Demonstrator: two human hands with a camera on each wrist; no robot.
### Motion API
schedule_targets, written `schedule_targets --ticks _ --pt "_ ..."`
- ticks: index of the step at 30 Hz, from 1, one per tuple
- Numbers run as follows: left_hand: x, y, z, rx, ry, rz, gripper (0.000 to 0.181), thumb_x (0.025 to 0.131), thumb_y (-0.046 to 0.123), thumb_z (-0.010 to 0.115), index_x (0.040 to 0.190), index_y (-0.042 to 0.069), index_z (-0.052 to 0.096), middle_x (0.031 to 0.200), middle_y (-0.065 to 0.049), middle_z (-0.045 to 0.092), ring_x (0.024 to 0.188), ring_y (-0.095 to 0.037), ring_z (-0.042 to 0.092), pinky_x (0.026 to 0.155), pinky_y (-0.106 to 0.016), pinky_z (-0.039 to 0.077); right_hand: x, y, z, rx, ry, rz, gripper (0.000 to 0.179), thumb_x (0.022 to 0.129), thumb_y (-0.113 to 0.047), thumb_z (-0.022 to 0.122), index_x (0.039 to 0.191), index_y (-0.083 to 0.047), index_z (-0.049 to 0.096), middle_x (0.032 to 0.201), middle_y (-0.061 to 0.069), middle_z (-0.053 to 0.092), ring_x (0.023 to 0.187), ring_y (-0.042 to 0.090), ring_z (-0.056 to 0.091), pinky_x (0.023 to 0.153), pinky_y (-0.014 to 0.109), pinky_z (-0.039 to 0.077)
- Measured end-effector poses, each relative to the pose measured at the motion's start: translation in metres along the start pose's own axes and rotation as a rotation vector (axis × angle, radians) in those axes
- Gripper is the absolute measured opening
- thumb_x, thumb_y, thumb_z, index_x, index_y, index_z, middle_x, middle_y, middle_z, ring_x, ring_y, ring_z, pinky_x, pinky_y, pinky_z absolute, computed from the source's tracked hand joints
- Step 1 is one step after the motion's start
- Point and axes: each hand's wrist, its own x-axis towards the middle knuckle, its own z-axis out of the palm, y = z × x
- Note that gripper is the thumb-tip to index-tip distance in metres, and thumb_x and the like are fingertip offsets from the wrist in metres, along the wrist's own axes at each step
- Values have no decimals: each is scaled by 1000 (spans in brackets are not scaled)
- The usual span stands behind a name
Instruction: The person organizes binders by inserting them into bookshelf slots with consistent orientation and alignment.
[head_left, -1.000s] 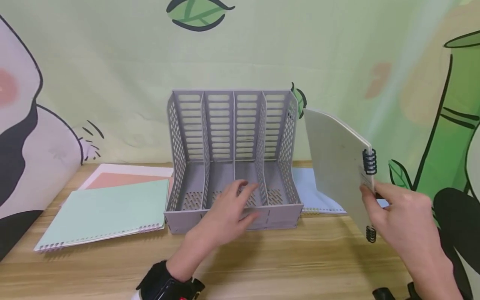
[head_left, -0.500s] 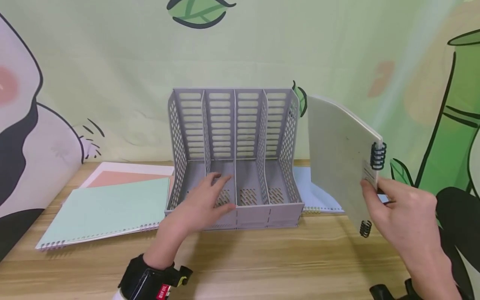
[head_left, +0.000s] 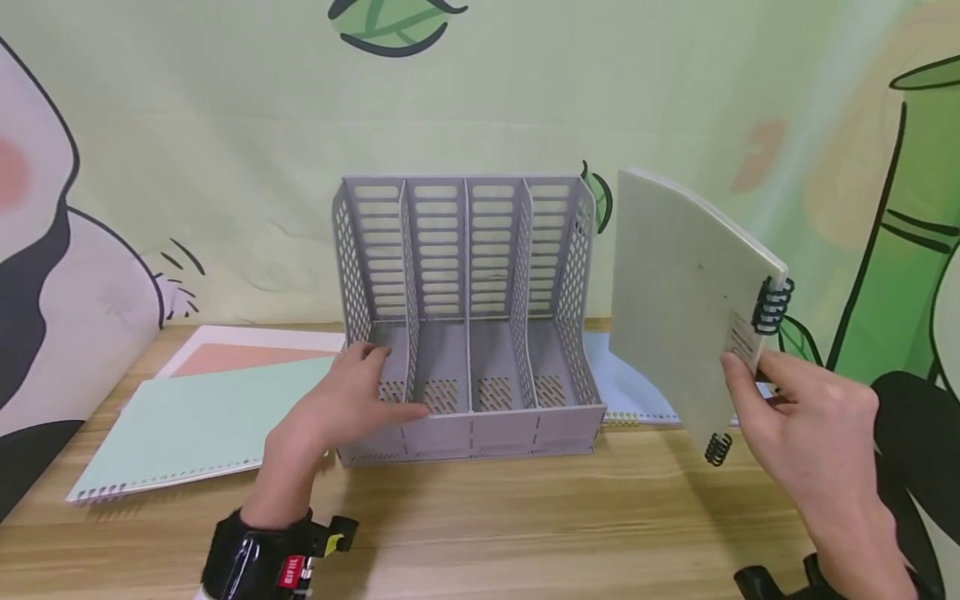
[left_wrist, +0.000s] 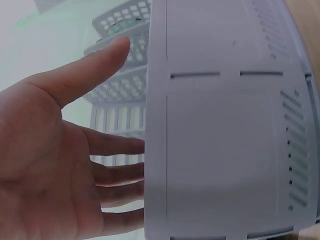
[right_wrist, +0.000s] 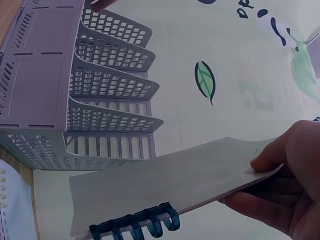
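Observation:
My right hand [head_left: 813,433] pinches a spiral notebook [head_left: 678,292] by its bound edge, thumb on the pale grey back cover. The notebook stands upright in the air, right of a grey-purple file organizer [head_left: 498,437], its dark coil [right_wrist: 135,225] plain in the right wrist view. My left hand [head_left: 330,408] reaches over the front left of the organizer, thumb and fingers spread, holding nothing. In the left wrist view its fingertips go behind the front wall [left_wrist: 220,145] and are partly hidden there.
Left of the organizer lie a mint-green spiral notebook [head_left: 202,425], an orange one [head_left: 232,358] and a whitish one [head_left: 262,337], overlapping on the wooden table [head_left: 540,525]. A light blue spiral notebook [head_left: 622,383] lies to the right, partly behind the held one. A printed cloth [head_left: 487,83] hangs behind.
My left hand has moved left across the organizer's front, from its middle to the leftmost slot. The right hand has raised the notebook slightly and shifted its coil edge to the right.

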Motion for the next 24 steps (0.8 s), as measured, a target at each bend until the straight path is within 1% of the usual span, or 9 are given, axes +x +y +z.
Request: schedule_targets --ticks 2,4,9,10,13,15,19,22,24 --pt "-1 -3 -4 -3 6 -17 106 87 48 79 153 -16 28 154 -39 24 142 -49 29 112 -62 35 1 -2 2 11 25 1 6 80 6 77 78 9 73 84 28 72 51 39 66 43 8 35" --pt "-2 -5 -8 -2 16 -29 108 85 48 81 153 -15 27 152 -39 26 139 -49 32 110 -62 37 2 -3 3 22 43 6 7 81 4 77 78 9 73 83 27 72 48 31 63 42 9 33" --pt "-6 -11 -17 -12 23 -63 110 81 51 85 156 -8 31 143 -35 36 128 -45 38 99 -61 46 3 -1 4 24 52 8 15 86 -5 74 80 9 74 80 24 73 49 16 61 49 5 37" --pt "-6 -13 -18 -13 19 -72 110 80 52 85 156 -7 31 141 -34 37 125 -44 40 96 -60 48 4 -1 4 23 52 9 16 87 -6 73 81 10 74 80 23 73 50 16 62 51 4 38" --pt "-7 -15 -20 -6 -5 -110 111 78 54 86 152 -11 35 133 -32 42 114 -40 47 90 -56 52 5 -3 6 33 69 24 16 87 -5 73 83 11 75 82 23 74 55 13 64 56 1 39" --pt "-7 -17 -21 9 -33 -133 112 77 56 86 147 -16 37 130 -33 43 107 -38 53 88 -55 53 5 -4 7 51 91 42 15 86 -4 74 85 10 76 83 23 74 60 9 65 60 0 39" --pt "-8 -22 -22 12 -85 -154 110 76 54 88 141 -21 40 130 -36 44 100 -36 57 89 -56 54 4 -4 11 69 130 53 15 84 -6 75 83 9 76 80 22 74 63 -1 62 62 -1 39" --pt "-8 -25 -21 -32 -103 -141 102 76 46 90 143 -16 43 125 -31 51 99 -33 58 89 -54 54 4 -5 13 83 138 58 14 84 -5 76 83 9 76 81 22 74 65 -3 61 62 -1 39" --pt "-8 -27 -20 -61 -109 -124 95 77 41 91 143 -11 46 118 -25 58 97 -30 60 88 -52 54 4 -6 15 95 131 62 13 84 -3 76 87 9 77 84 22 74 68 -2 64 62 -1 40"
